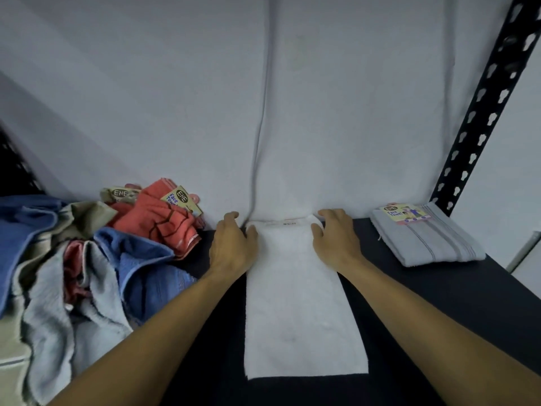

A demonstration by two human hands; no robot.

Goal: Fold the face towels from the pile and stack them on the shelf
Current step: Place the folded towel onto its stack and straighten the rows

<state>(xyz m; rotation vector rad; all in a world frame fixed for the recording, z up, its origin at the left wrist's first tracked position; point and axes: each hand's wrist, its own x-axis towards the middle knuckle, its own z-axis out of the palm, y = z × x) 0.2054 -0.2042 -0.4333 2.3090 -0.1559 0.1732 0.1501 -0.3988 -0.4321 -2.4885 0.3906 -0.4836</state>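
Note:
A white face towel (301, 312) lies as a long strip down the middle of the dark shelf (433, 303), its far end against the back wall. My left hand (232, 244) holds the far left corner, thumb on top of the cloth. My right hand (336, 238) holds the far right corner the same way. A loose pile of towels (87, 259) in blue, grey, beige and coral sits at the left. One folded grey towel (427, 238) with a paper label lies at the far right.
A black perforated shelf post (480, 118) rises at the right behind the folded towel. White cloth (205, 98) hangs as the back wall. Coral towels with labels (164, 215) top the pile's far side.

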